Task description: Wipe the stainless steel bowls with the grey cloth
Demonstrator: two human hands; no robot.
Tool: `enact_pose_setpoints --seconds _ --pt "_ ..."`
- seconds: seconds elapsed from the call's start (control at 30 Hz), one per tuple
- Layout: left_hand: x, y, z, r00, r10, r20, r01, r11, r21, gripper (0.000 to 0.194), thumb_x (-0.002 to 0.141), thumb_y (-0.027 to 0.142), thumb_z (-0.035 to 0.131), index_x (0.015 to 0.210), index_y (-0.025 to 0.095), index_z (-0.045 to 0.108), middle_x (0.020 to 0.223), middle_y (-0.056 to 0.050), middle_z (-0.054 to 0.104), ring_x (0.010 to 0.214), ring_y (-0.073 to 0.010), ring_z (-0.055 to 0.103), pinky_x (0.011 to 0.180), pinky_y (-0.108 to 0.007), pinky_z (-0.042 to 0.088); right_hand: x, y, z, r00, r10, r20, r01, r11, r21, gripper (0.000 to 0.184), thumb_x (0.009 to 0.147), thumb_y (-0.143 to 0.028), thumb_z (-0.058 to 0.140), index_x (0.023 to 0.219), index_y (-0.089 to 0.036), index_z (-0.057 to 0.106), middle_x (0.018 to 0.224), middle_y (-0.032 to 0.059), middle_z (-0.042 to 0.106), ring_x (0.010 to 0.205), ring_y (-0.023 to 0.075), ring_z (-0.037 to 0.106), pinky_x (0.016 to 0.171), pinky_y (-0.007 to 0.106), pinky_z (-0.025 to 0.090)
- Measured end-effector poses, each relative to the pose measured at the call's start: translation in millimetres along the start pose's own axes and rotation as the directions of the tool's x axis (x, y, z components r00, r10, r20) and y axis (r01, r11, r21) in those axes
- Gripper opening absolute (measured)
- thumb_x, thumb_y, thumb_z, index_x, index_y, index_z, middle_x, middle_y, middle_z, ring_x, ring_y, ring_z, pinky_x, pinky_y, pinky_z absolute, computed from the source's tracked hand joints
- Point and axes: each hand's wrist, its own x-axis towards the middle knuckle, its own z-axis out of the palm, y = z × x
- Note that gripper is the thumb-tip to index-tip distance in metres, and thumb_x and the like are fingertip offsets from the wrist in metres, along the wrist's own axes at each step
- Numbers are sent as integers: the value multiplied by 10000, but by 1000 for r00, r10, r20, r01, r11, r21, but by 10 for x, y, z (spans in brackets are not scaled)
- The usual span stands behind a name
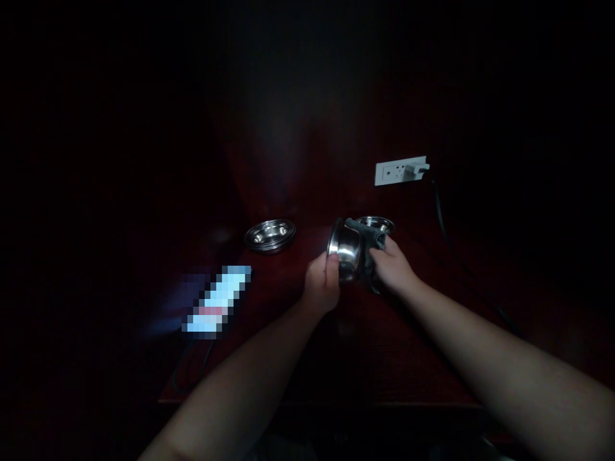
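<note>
From here I see the left hand (323, 283) pinching the rim of 1 shiny metal bowl (350, 255), thumb on the near side, while the right hand (394, 266) bunches a dark cloth (369, 246) against its base, those fingers mostly hidden, so I can't tell how they're set. The bowl is tipped on its side above the dark red table (355, 358), between a stack of metal dishes (270, 235) on the left and 1 more metal dish (379, 224) just behind the cloth.

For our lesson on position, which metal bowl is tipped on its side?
The held bowl, in the left hand; the stacked bowls and the rear bowl, behind the cloth, sit upright.
</note>
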Motion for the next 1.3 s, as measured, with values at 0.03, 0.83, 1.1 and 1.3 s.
enact_pose_setpoints --seconds 0.03,0.83,1.1,1.3 --pt "2 0 -1 1000 -2 -9 2 1000 4 383 950 388 300 718 172 515 663 -14 571 594 -123 512 561 -243 380 -2 -1 3 1000 -18 24 18 1000 -4 282 710 -170 517 955 -223 647 840 2 688 776 190 635 757 363 503" --pt "32 -105 11 977 -126 -171 111 990 -90 407 946 455 322 814 169 580 752 -39 641 676 -146 583 615 -250 435 -18 39 -15 990 -89 113 107 982 -158 461 762 -168 519 1206 -271 588 1140 29 667 1000 226 625 918 436 485" --pt "110 -62 24 925 -182 -335 120 973 -198 427 937 477 333 792 162 582 737 -37 645 680 -145 598 634 -252 460 -45 -17 -8 958 -156 240 178 981 -75 482 775 -135 512 1242 -234 582 1158 41 668 1102 238 599 974 432 457" --pt "173 -82 19 884 -231 -408 137 960 -245 411 936 468 341 932 156 608 921 -80 682 855 -175 635 799 -300 491 -100 -29 11 928 -194 317 212 977 -20 468 798 -172 542 1256 -258 589 1259 25 641 1144 240 596 1034 455 421"
